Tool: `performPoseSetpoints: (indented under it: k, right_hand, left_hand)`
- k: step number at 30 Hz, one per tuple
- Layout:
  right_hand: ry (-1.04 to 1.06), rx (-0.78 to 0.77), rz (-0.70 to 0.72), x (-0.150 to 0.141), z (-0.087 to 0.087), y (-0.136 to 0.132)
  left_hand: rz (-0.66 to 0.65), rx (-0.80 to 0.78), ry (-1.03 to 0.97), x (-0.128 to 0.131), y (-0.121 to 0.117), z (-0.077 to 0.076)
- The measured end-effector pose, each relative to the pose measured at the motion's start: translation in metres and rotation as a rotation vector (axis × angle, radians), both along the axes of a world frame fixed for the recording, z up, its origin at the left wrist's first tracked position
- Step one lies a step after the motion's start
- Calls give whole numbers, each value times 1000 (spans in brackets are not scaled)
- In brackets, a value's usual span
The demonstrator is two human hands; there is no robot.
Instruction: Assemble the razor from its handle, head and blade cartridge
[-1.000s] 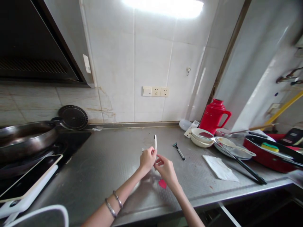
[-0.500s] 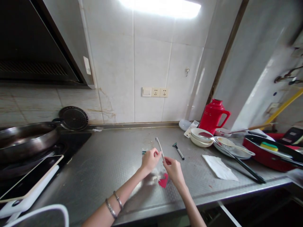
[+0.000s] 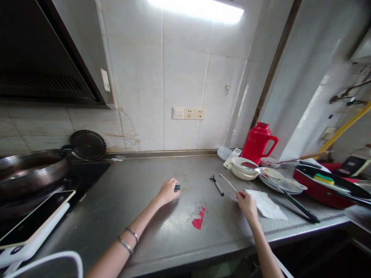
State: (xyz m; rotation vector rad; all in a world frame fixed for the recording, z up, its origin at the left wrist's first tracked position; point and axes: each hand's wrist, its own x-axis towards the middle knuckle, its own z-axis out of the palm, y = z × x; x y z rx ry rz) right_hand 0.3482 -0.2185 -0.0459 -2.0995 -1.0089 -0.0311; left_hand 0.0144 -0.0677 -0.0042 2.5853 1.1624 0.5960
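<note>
My left hand (image 3: pixel 169 192) is low over the steel counter, its fingers closed around a small dark-green piece (image 3: pixel 177 187) like a razor cartridge, partly hidden by the fingers. Farther right, my right hand (image 3: pixel 247 204) pinches a slim white toothbrush (image 3: pixel 228 182) near its lower end, the small head pointing up and left. Between the hands lies a razor (image 3: pixel 216 185) with a green head and a silver-and-black handle. Nearer the front edge, a torn red patch (image 3: pixel 199 219) shows on the counter, touched by neither hand.
A white tissue (image 3: pixel 268 204) lies beside my right hand. Behind it are stacked bowls (image 3: pixel 244 173), a black-handled ladle (image 3: pixel 301 207), a red thermos (image 3: pixel 257 143) and a red pan (image 3: pixel 314 195). A steel pan (image 3: pixel 34 168) and a phone (image 3: pixel 34 218) are at left.
My hands have parted from the middle. The left moved left onto the small green piece, and the right carried the toothbrush to the right, past the razor.
</note>
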Motion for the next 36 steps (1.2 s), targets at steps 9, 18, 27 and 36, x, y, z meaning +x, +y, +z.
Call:
performPoseSetpoints:
  k: [9, 18, 27, 36]
  right_hand:
    - [-98, -255, -41, -6, 7, 23]
    - [-54, -405, -118, -15, 12, 32]
    - [-69, -426, -75, -12, 11, 32]
    - [-65, -409, -56, -15, 13, 32]
  left_hand:
    - [-15, 65, 25, 1, 16, -24]
    - [-30, 21, 57, 3, 22, -25]
    - [-49, -6, 39, 5, 25, -26]
    - [-41, -17, 34, 6, 31, -28]
